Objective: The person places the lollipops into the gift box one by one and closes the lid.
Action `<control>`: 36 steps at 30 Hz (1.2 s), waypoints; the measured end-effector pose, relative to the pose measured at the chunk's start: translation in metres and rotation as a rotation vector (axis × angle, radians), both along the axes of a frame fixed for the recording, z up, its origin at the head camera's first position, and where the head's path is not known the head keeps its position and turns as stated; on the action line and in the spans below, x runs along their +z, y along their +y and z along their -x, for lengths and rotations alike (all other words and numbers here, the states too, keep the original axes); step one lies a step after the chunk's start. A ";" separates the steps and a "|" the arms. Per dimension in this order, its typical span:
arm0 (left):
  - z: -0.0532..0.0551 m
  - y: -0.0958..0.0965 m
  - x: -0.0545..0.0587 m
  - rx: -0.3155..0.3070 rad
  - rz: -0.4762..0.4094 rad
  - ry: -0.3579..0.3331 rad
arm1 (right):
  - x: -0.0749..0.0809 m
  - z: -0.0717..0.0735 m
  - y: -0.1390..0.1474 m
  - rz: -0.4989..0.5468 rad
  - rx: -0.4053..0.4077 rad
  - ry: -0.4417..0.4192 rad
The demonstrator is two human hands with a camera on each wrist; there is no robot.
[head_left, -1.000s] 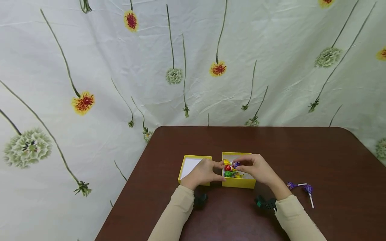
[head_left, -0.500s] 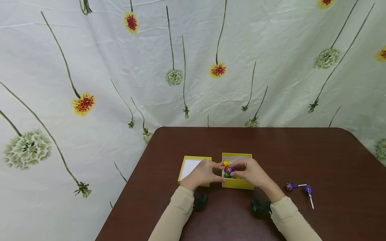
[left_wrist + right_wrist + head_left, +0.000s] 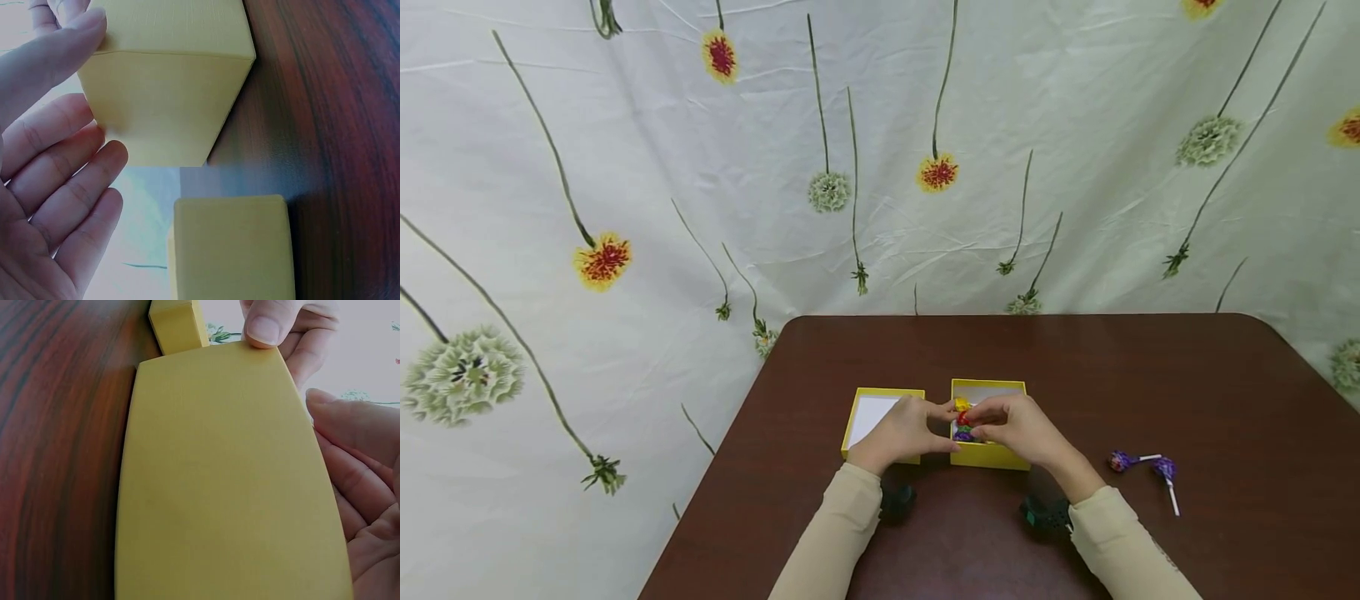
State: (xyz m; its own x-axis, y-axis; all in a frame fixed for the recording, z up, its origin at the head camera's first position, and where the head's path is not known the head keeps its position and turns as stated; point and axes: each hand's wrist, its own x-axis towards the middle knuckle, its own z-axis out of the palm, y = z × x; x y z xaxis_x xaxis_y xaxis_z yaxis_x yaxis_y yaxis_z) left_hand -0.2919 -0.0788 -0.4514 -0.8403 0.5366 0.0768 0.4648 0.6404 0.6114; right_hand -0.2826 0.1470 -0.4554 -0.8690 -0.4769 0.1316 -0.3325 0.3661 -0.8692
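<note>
A yellow box point(image 3: 992, 456) with a pale inside stands on the table. My left hand point(image 3: 904, 432) holds it at the left front corner, thumb at the front wall and fingers along the left side. The right hand point(image 3: 1018, 429) reaches over the front wall, thumb and forefinger bent low among wrapped candies. A yellow candy point(image 3: 962, 404), a red candy point(image 3: 964, 417) and a purple lollipop head point(image 3: 962, 435) show left of the right fingertips. In the right wrist view the front wall point(image 3: 219, 469) blocks the inside; I cannot tell whether the right fingers still grip the purple lollipop.
The yellow lid point(image 3: 868, 417), white inside, lies left of the box, partly behind my left hand. To the right, two purple lollipops point(image 3: 1122, 461) with white sticks lie on the brown table point(image 3: 1225, 400). A flower-patterned cloth point(image 3: 880, 167) hangs behind.
My right hand has moved left and down inside the box with the purple lollipop, whose head now sits by the front left corner over the green candy. The left hand stays in place.
</note>
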 end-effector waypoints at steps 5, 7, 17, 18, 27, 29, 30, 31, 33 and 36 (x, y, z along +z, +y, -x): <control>-0.002 0.001 0.000 0.013 -0.004 -0.033 | 0.000 -0.001 0.001 -0.004 0.001 -0.004; -0.003 0.001 0.000 0.018 -0.002 -0.042 | 0.000 -0.002 0.001 -0.011 -0.007 -0.010; -0.002 0.002 0.000 0.035 0.023 -0.036 | 0.013 0.001 0.029 -0.057 -0.094 0.010; -0.002 0.001 0.000 0.039 0.028 -0.033 | 0.014 0.002 0.033 -0.065 -0.111 0.013; 0.000 0.001 0.003 0.051 0.040 -0.037 | 0.023 0.005 0.073 -0.106 -0.165 0.017; -0.001 0.001 0.004 0.058 0.038 -0.046 | 0.024 0.004 0.085 -0.124 -0.170 0.016; -0.001 0.001 0.004 0.061 0.039 -0.049 | 0.025 0.003 0.091 -0.131 -0.173 0.008; -0.001 0.001 0.004 0.062 0.038 -0.052 | 0.024 0.003 0.098 -0.140 -0.170 0.003; -0.001 0.001 0.003 0.063 0.042 -0.050 | 0.023 0.002 0.109 -0.153 -0.156 -0.023; -0.001 0.001 0.001 0.059 0.044 -0.044 | 0.018 0.001 0.124 -0.164 -0.127 -0.077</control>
